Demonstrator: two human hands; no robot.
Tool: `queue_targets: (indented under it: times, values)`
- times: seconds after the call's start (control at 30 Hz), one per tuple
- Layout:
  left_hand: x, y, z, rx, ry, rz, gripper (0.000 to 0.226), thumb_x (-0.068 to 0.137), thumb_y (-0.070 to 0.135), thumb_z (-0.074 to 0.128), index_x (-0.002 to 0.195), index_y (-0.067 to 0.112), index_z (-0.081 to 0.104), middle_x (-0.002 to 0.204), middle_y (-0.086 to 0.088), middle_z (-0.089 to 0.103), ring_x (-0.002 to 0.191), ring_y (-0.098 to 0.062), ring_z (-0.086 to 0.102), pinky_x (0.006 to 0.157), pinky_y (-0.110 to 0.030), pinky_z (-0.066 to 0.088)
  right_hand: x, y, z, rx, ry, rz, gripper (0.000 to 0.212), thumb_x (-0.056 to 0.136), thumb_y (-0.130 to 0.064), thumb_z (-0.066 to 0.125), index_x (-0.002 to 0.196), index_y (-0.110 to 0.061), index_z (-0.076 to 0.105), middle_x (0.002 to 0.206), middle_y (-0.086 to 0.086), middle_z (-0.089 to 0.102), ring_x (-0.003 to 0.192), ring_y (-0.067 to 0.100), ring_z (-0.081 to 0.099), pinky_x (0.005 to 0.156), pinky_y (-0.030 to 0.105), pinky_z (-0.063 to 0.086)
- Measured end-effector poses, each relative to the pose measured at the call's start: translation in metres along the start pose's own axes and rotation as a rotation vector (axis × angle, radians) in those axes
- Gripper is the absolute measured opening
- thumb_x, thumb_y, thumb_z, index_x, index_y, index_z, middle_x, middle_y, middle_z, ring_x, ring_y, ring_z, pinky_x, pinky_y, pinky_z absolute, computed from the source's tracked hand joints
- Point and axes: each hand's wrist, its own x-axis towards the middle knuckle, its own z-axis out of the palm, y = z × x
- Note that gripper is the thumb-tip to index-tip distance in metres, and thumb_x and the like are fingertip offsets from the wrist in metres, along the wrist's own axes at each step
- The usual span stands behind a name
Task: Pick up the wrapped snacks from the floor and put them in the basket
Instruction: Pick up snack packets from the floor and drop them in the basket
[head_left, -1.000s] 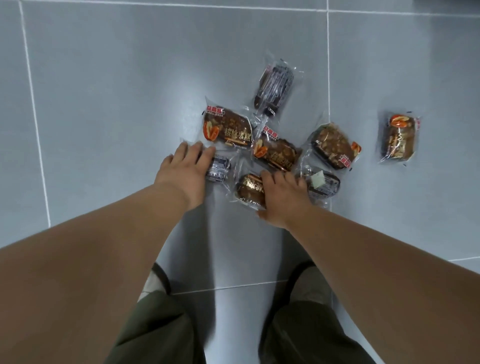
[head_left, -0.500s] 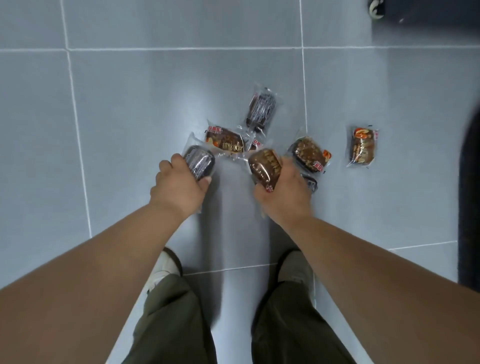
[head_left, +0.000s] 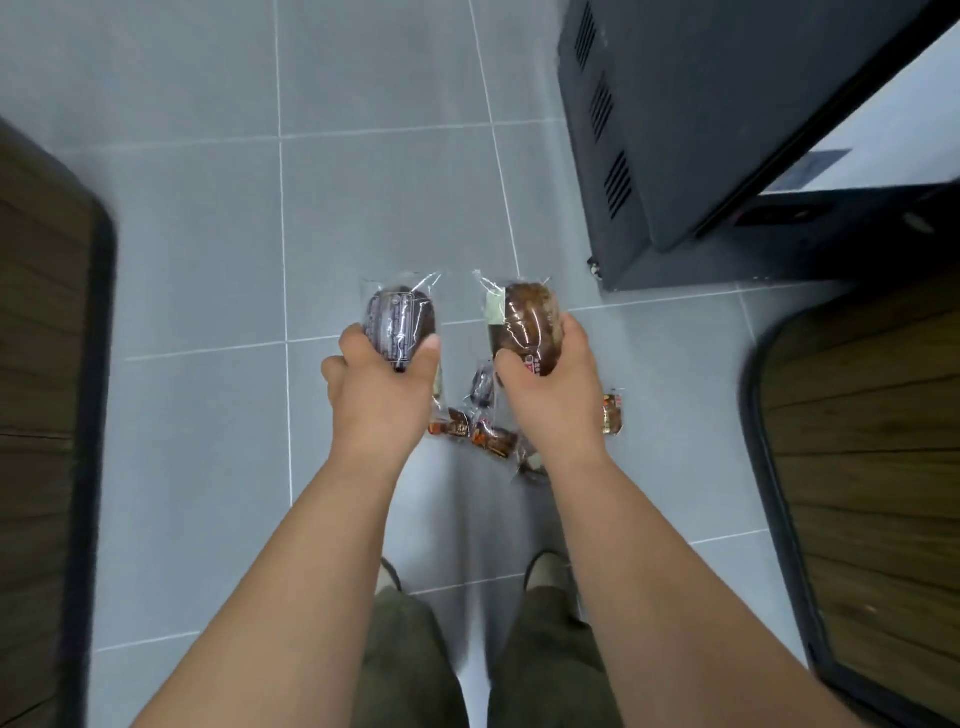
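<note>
My left hand (head_left: 382, 387) grips a dark wrapped snack (head_left: 397, 325) held up in front of me. My right hand (head_left: 550, 389) grips a brown wrapped snack (head_left: 530, 325) at the same height. Far below, on the grey tiled floor (head_left: 208, 260), several more wrapped snacks lie in a loose group: a dark one (head_left: 482, 387), brown ones (head_left: 452, 427) (head_left: 493, 441), and one (head_left: 612, 413) off to the right. My hands partly cover them. No basket is in view.
A dark wooden table edge (head_left: 47, 364) runs along the left. Another wood-topped table (head_left: 872, 441) with a black rim stands at the right. A black cabinet (head_left: 701, 130) with vents stands at the back right. My feet (head_left: 543, 569) are on the tiles below.
Both hands have taken a snack from the floor and risen with it. The view has pulled far up from the floor, bringing tables and the cabinet into sight.
</note>
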Motion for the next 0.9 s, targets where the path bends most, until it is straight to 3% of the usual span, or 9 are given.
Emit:
queue_targets:
  times: [0.1, 0.23, 0.33, 0.4, 0.47, 0.53, 0.63, 0.73, 0.9]
  values:
    - [-0.046, 0.05, -0.043, -0.026, 0.009, 0.045, 0.066, 0.085, 0.045, 0.062, 0.137, 0.015, 0.034, 0.128, -0.013, 0.034, 0.117, -0.03, 0.045, 0.101, -0.037, 0.039, -0.038, -0.059, -0.048, 0.084, -0.027, -0.023, 0.057, 0.062, -0.043, 0.06, 0.117, -0.03, 0.051, 0.107, 0.001, 0.063, 0.091, 0.013, 0.061, 0.084, 0.03, 0.049]
    - [-0.099, 0.109, -0.092, -0.058, 0.035, 0.154, 0.058, 0.086, 0.044, 0.061, 0.131, 0.014, 0.039, 0.125, -0.013, 0.037, 0.118, -0.025, 0.041, 0.098, -0.032, 0.038, -0.084, -0.123, -0.111, 0.193, -0.046, -0.131, 0.027, 0.073, -0.03, 0.067, 0.092, -0.041, 0.051, 0.103, -0.005, 0.064, 0.092, 0.009, 0.061, 0.079, 0.024, 0.045]
    - [-0.128, 0.145, -0.121, -0.054, 0.06, 0.24, 0.049, 0.086, 0.044, 0.06, 0.121, 0.015, 0.045, 0.121, -0.011, 0.046, 0.119, -0.024, 0.041, 0.091, -0.029, 0.034, -0.111, -0.161, -0.155, 0.211, -0.053, -0.221, 0.033, 0.077, -0.027, 0.068, 0.102, -0.04, 0.052, 0.095, -0.016, 0.065, 0.087, -0.003, 0.061, 0.076, 0.013, 0.044]
    - [-0.142, 0.167, -0.133, -0.084, 0.066, 0.284, 0.042, 0.083, 0.045, 0.062, 0.109, 0.015, 0.05, 0.113, -0.01, 0.056, 0.112, -0.029, 0.049, 0.092, -0.035, 0.042, -0.125, -0.182, -0.18, 0.213, -0.045, -0.263, 0.034, 0.079, -0.027, 0.068, 0.109, -0.036, 0.053, 0.092, -0.019, 0.064, 0.084, -0.009, 0.058, 0.069, 0.007, 0.041]
    - [-0.155, 0.186, -0.14, -0.138, 0.067, 0.311, 0.038, 0.082, 0.044, 0.063, 0.103, 0.015, 0.05, 0.11, -0.011, 0.059, 0.105, -0.031, 0.055, 0.09, -0.04, 0.046, -0.135, -0.198, -0.201, 0.199, -0.034, -0.285, 0.03, 0.079, -0.029, 0.067, 0.106, -0.034, 0.055, 0.09, -0.019, 0.065, 0.085, -0.004, 0.059, 0.068, 0.012, 0.041]
    - [-0.167, 0.202, -0.145, -0.185, 0.059, 0.3, 0.039, 0.083, 0.042, 0.064, 0.104, 0.012, 0.05, 0.111, -0.012, 0.058, 0.102, -0.03, 0.056, 0.082, -0.036, 0.046, -0.144, -0.211, -0.216, 0.193, -0.028, -0.301, 0.025, 0.08, -0.029, 0.067, 0.101, -0.035, 0.054, 0.089, -0.019, 0.063, 0.081, -0.006, 0.058, 0.065, 0.01, 0.04]
    - [-0.179, 0.219, -0.15, -0.223, 0.051, 0.28, 0.043, 0.084, 0.044, 0.063, 0.106, 0.009, 0.05, 0.112, -0.013, 0.058, 0.098, -0.03, 0.058, 0.071, -0.032, 0.042, -0.153, -0.224, -0.229, 0.184, -0.014, -0.331, 0.031, 0.081, -0.03, 0.067, 0.11, -0.03, 0.056, 0.093, -0.017, 0.064, 0.083, -0.008, 0.058, 0.065, 0.009, 0.039]
    - [-0.181, 0.229, -0.157, -0.207, 0.043, 0.298, 0.047, 0.083, 0.047, 0.063, 0.106, 0.008, 0.049, 0.112, -0.013, 0.058, 0.096, -0.031, 0.058, 0.072, -0.032, 0.044, -0.16, -0.232, -0.233, 0.177, 0.006, -0.344, 0.036, 0.082, -0.035, 0.066, 0.116, -0.027, 0.055, 0.099, -0.015, 0.065, 0.091, 0.0, 0.061, 0.072, 0.017, 0.043]
    - [-0.176, 0.238, -0.176, -0.179, -0.018, 0.371, 0.05, 0.08, 0.05, 0.065, 0.101, 0.009, 0.048, 0.11, -0.014, 0.058, 0.097, -0.032, 0.06, 0.076, -0.038, 0.051, -0.174, -0.245, -0.225, 0.218, 0.071, -0.35, 0.027, 0.085, -0.031, 0.064, 0.11, -0.028, 0.054, 0.101, -0.013, 0.064, 0.091, 0.001, 0.06, 0.07, 0.014, 0.041]
